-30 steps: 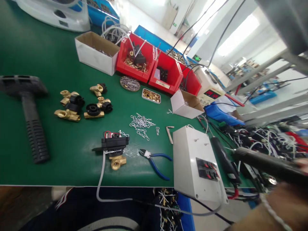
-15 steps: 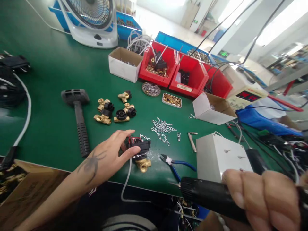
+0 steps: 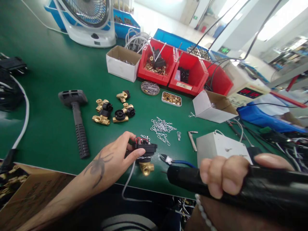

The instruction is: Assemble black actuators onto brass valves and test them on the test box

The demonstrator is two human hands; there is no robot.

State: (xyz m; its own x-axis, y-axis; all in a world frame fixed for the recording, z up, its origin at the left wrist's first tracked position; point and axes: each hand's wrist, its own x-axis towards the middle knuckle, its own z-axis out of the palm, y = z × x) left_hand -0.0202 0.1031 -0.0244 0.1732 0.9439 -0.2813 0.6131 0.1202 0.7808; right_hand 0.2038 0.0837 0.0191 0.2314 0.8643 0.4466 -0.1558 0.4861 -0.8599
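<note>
My left hand (image 3: 115, 157) grips a valve assembly (image 3: 145, 154) near the table's front edge: a black housing with red wires on top, a brass fitting below and a white cable trailing off the edge. My right hand (image 3: 231, 175) is wrapped round a thick black tool (image 3: 190, 179), likely a soldering iron, whose thin tip points left toward the assembly and sits a short way from it. Blue-handled cutters (image 3: 175, 160) lie just behind the tool's tip.
Several brass valve bodies (image 3: 112, 110) and a black mallet (image 3: 77, 118) lie to the left. Loose wire clips (image 3: 162, 126), a white switch box (image 3: 218, 146), red bins (image 3: 173, 69), cardboard boxes (image 3: 122, 64) and a fan (image 3: 89, 22) stand behind. A cardboard box (image 3: 29, 192) sits below the table's edge.
My left hand reached in and has closed on the valve assembly, shifting it slightly right. My right hand brought the black tool up from the right toward the assembly.
</note>
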